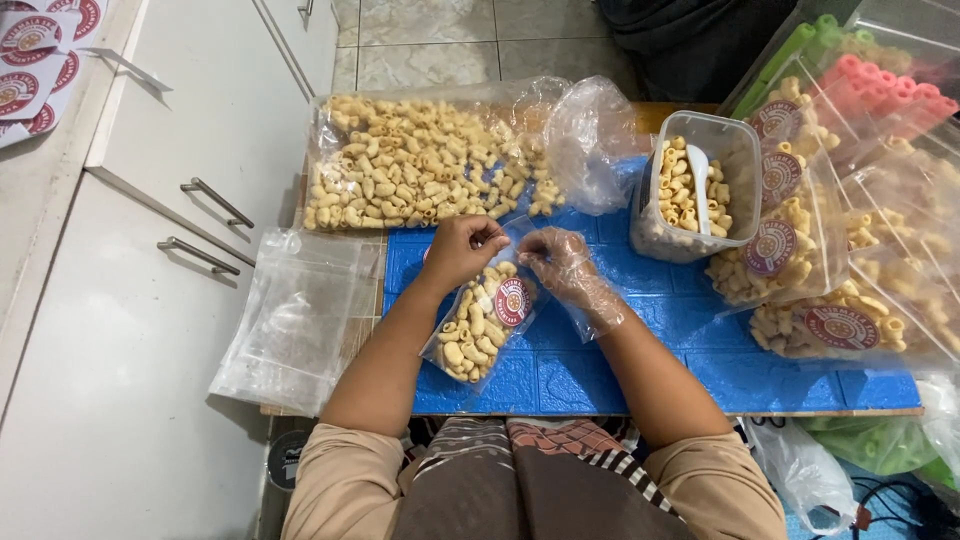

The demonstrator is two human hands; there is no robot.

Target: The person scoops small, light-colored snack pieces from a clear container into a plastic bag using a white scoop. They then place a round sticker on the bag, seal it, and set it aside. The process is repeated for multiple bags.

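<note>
Seated at a blue-covered counter [640, 370], a person pinches the top edge of a small clear bag [482, 322] of pale snack pieces, left hand [462, 250] bare, right hand [562, 265] in a thin plastic glove, fingers pressed together on the mouth to keep it upright. Nearby, a large open sack [420, 165], a tub with scoop [697, 185] and filled bags [800, 240] sit within reach.

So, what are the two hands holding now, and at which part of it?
Both hands, the left hand and the gloved right hand, hold the small clear snack bag by its open top edge; the filled bottom rests on the blue mat.
</note>
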